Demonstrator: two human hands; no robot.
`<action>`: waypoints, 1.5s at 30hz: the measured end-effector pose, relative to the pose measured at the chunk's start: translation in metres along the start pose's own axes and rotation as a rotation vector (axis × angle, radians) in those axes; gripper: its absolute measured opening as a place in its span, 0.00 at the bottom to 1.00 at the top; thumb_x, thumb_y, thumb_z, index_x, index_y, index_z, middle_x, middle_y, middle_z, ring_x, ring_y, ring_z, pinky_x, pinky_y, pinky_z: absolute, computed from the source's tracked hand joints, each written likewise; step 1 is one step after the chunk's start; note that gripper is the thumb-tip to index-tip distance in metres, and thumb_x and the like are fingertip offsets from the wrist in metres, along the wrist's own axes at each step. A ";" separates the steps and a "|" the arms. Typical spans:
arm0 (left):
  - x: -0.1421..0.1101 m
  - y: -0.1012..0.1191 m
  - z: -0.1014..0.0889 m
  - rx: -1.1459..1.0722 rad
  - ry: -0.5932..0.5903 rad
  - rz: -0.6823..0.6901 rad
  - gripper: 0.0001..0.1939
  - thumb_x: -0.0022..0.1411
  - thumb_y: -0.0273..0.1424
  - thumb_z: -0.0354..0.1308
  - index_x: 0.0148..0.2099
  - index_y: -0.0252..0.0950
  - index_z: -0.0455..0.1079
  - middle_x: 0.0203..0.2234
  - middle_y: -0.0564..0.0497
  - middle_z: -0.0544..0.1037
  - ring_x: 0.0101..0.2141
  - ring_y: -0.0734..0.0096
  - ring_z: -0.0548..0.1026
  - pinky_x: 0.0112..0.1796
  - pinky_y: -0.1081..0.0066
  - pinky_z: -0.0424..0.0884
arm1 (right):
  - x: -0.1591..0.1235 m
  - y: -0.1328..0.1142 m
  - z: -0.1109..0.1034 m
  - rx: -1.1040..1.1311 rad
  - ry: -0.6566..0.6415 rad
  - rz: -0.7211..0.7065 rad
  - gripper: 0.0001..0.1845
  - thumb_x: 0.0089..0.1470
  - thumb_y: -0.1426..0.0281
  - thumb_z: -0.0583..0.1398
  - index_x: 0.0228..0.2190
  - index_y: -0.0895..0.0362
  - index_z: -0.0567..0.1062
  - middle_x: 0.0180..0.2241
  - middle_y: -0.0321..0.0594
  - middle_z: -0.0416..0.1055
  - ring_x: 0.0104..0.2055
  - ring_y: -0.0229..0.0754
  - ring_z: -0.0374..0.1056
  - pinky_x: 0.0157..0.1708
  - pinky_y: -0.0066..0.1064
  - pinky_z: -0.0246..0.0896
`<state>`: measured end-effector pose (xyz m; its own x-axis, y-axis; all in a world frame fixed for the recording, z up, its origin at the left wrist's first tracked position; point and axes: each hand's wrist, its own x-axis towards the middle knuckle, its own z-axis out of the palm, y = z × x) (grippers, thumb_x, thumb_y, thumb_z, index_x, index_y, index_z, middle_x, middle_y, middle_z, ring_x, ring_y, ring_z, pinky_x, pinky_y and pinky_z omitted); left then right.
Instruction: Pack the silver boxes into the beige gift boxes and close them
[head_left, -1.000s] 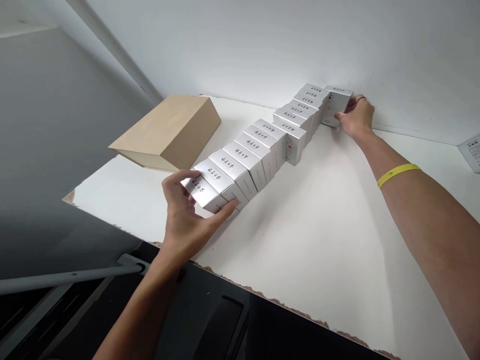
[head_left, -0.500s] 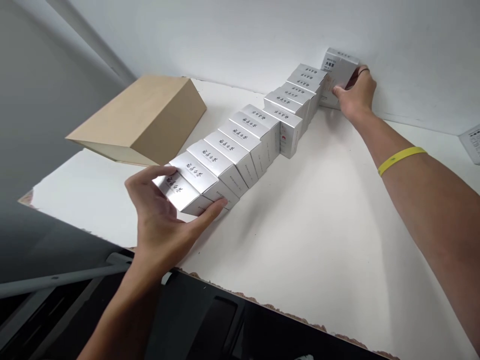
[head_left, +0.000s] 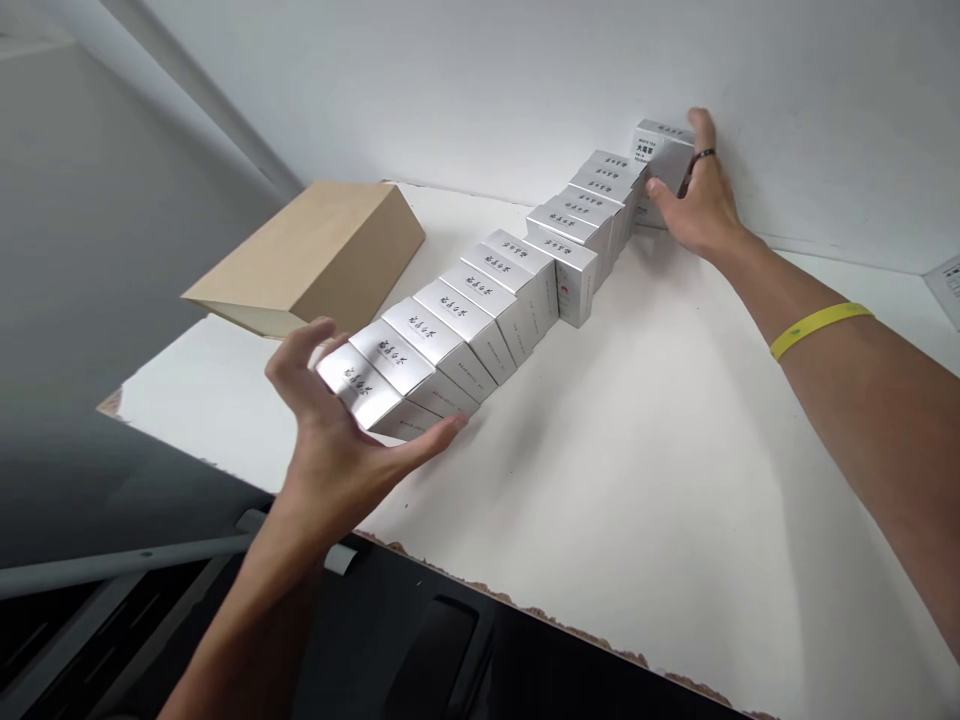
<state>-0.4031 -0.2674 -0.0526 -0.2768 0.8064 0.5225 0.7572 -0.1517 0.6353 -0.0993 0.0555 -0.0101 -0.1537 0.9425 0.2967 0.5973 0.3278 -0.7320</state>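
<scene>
Silver-white tea boxes (head_left: 469,285) stand on edge in a slanting row, front ones leaning, one jutting forward mid-row. My left hand (head_left: 337,430) wraps around the near end: its thumb lies along the front side, its curled fingers at the back, and the end tea box (head_left: 360,385) sits between them. At the far end, by the wall, my right hand (head_left: 701,205) is beside an upright tea box (head_left: 660,155) with "WHITE TEA" on its face. My right index finger is raised and spread; the thumb is before the box face, the other fingers partly hidden at its right edge.
A tan carton (head_left: 307,255) lies on the white board (head_left: 637,480) behind the row. The board's near edge is chipped, with dark equipment below it. A wall (head_left: 480,80) closes the back. Part of another printed box (head_left: 946,288) shows at far right.
My right index finger has lifted off the far box and that hand has loosened. My left fingers have raised slightly at the near end. The view has shifted a little.
</scene>
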 end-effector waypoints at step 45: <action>0.156 0.105 0.100 0.557 -0.727 0.018 0.43 0.63 0.47 0.59 0.77 0.50 0.52 0.72 0.44 0.62 0.67 0.35 0.65 0.65 0.39 0.61 | 0.009 -0.015 0.013 -0.574 -0.291 -0.393 0.46 0.72 0.38 0.35 0.73 0.49 0.63 0.77 0.43 0.52 0.78 0.69 0.39 0.75 0.74 0.22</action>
<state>-0.3075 -0.0997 0.0387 0.0356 0.9964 -0.0769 0.9859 -0.0224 0.1661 -0.1202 0.0603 -0.0044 -0.5947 0.7680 0.2377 0.7594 0.6337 -0.1475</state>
